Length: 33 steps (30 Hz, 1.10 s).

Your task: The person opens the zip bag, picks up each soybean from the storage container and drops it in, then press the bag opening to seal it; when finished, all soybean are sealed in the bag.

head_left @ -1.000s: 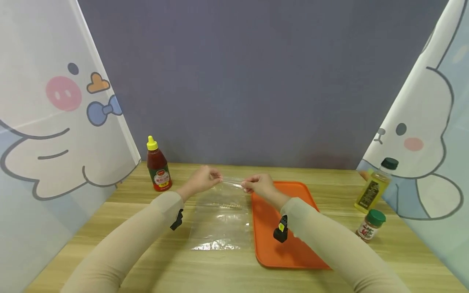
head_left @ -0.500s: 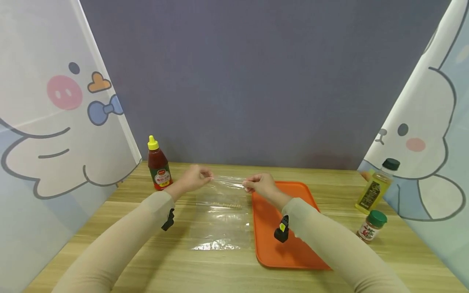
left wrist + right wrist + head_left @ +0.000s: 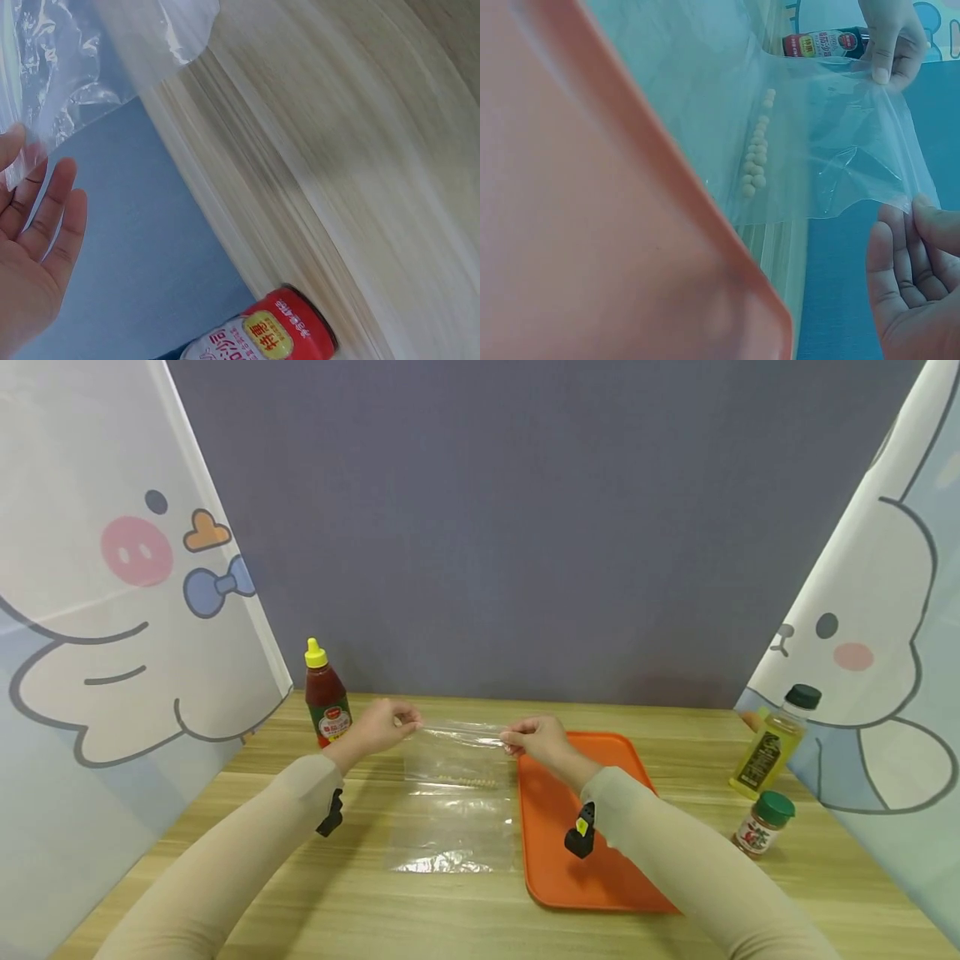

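Note:
A clear zip bag [image 3: 457, 827] lies on the table, its far edge lifted between both hands. Small round pale beans or balls [image 3: 755, 154] form a row inside it, showing through the film. My left hand [image 3: 382, 725] pinches the left corner of the top edge between thumb and finger; in the left wrist view the other fingers [image 3: 60, 210] stand apart from the film. The right corner is pinched by my right hand [image 3: 542, 739], above the tray's far left edge. Between the hands the zip strip [image 3: 465, 735] stretches taut.
An orange tray [image 3: 551, 868] lies right of the bag. Behind my left hand stands a ketchup bottle [image 3: 327, 702] with a yellow cap. At the right are an oil bottle [image 3: 768, 752] and a green-lidded spice jar [image 3: 761, 827]. A grey panel [image 3: 480, 527] closes the back.
My left hand has moved left along the bag's top edge, to its left corner, nearing the ketchup bottle. My right hand has stayed almost in place.

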Each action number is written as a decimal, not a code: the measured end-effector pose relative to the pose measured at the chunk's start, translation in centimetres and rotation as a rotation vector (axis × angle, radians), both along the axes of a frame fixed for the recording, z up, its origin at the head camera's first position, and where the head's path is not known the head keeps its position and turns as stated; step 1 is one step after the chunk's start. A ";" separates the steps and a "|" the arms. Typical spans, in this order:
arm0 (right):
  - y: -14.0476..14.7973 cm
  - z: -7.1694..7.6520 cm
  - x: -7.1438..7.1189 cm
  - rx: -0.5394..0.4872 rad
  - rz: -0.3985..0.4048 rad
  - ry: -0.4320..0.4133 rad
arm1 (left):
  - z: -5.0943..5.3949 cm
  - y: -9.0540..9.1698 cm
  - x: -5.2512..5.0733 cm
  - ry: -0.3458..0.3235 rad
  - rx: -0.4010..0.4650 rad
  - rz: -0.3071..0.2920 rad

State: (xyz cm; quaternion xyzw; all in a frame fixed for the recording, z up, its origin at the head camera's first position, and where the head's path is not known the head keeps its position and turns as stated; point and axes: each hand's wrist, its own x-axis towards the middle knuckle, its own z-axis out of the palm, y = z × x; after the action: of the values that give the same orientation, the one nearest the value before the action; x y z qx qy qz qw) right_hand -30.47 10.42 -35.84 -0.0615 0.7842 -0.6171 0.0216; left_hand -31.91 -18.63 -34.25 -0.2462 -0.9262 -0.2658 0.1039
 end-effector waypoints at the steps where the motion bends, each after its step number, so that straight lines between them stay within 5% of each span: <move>1: 0.0 0.0 0.0 0.001 0.000 0.000 | 0.0 -0.1 0.0 -0.001 -0.001 0.003; 11: 0.1 -0.2 -0.2 0.017 0.034 -0.014 | -0.3 -0.7 -0.3 -0.081 0.033 0.057; 18: -0.3 -0.3 -0.2 -0.080 0.173 -0.014 | -0.4 -1.2 -0.4 -0.261 0.240 -0.002; 25: -0.9 -0.5 -0.2 -0.086 0.179 -0.041 | -1.2 -1.3 -0.6 -0.393 0.407 -0.019; 33: -1.7 -0.6 -0.4 -0.083 0.146 -0.054 | -1.7 -0.7 -0.3 -0.386 0.387 0.021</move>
State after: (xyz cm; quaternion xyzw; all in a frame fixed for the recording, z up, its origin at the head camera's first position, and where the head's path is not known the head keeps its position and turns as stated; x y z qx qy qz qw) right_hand -30.89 8.72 -36.41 -0.1027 0.7505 -0.6473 0.0855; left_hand -32.22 -19.34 -35.99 -0.1569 -0.8633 -0.4790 -0.0268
